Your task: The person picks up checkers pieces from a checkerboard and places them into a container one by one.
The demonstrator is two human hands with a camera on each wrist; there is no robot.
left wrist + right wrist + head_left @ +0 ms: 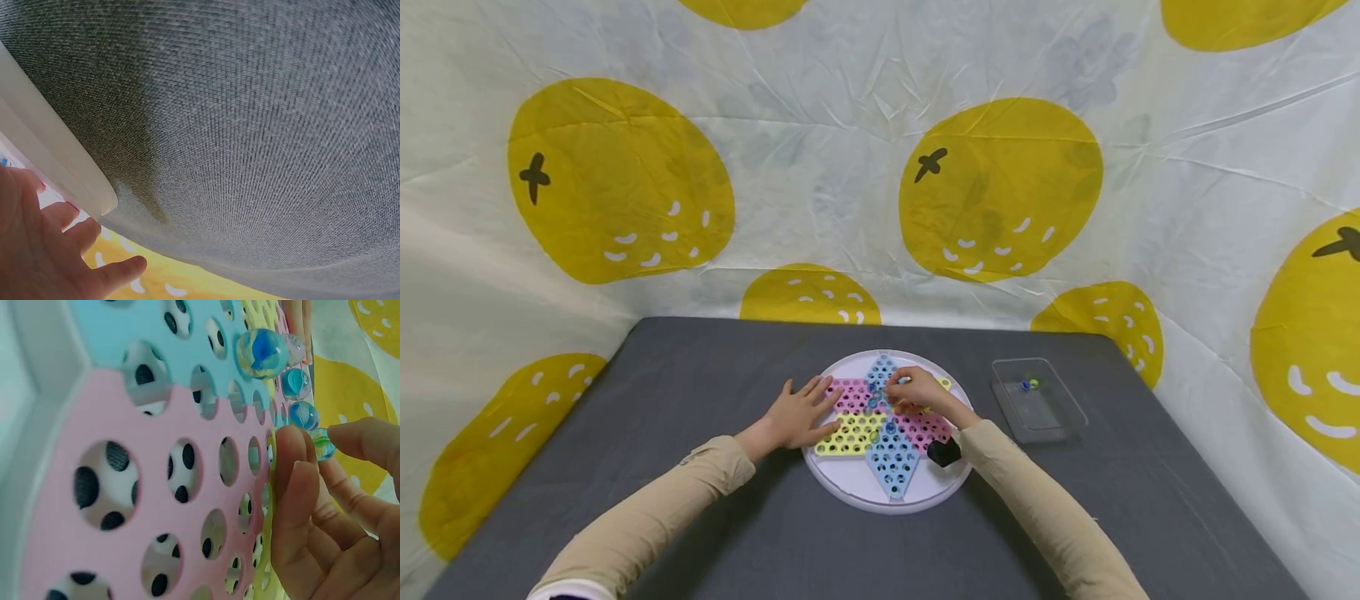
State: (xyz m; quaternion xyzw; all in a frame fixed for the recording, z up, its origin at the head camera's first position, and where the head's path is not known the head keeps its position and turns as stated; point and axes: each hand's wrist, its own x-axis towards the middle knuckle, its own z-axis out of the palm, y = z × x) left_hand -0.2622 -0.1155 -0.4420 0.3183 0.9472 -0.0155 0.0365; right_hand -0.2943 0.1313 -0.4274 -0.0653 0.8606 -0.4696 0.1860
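A dark grey fabric surface (1165,500) is being enclosed at the back and sides by white sheeting (820,83), over which large yellow fruit shapes (1000,192) are being displayed. One round white board (857,479) is being borne near the middle of that surface, with a star of perforated sections being shown on it: two blue, two pink and two yellow (one yellow being mostly covered by an arm). To the board's right, just beside it, one clear box (1051,435) is being seen, and in it two loose marbles (1033,384) — one blue, one yellow-green — are being held close together. By the right hand (921,387) one green-and-blue marble (323,445) is being pinched between the fingertips, low over the star's centre. Four board marbles (296,383) are being revealed near it in the right wrist view; the full number on the star cannot be told. The left hand (796,414) is being rested against the board's left edge, its fingers being spread well apart — nothing is being gripped there.
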